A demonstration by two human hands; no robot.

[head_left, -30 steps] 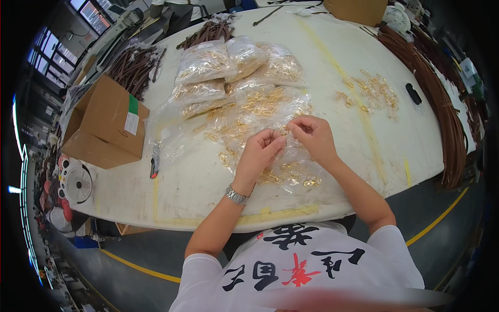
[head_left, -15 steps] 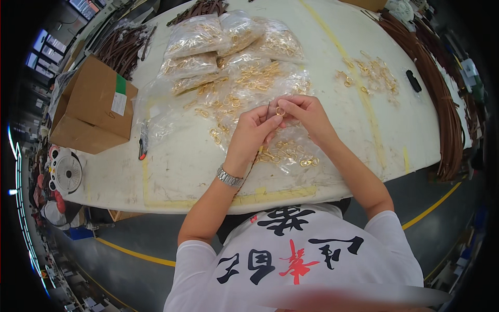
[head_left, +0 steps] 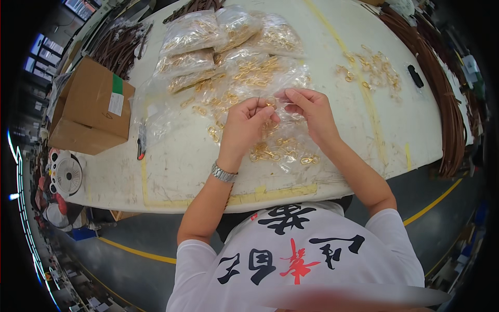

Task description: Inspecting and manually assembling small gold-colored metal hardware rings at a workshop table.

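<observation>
My left hand (head_left: 247, 127), with a metal watch on its wrist, is closed in a pinch. At its fingertips shows a small gold metal ring (head_left: 270, 103); whether a clasp is attached to it I cannot tell. A thin brown strap (head_left: 229, 193) shows beside my left forearm, its upper part hidden behind the hand. A little to the right, my right hand (head_left: 313, 112) has thumb and fingers closed together; anything between them is too small to make out. Below and behind both hands lie loose gold snap hooks (head_left: 267, 152) on clear plastic.
Clear bags of gold hooks (head_left: 192, 34) are piled at the back. A cardboard box (head_left: 91, 106), a cutter (head_left: 141, 149) and a small fan (head_left: 66, 174) are at left. On the right lie more hooks (head_left: 374, 70), a black object (head_left: 415, 76) and brown straps (head_left: 447, 119).
My hands, together at the ring before, have drawn slightly apart. The left hand moved a little left with the ring, while the right shifted slightly right.
</observation>
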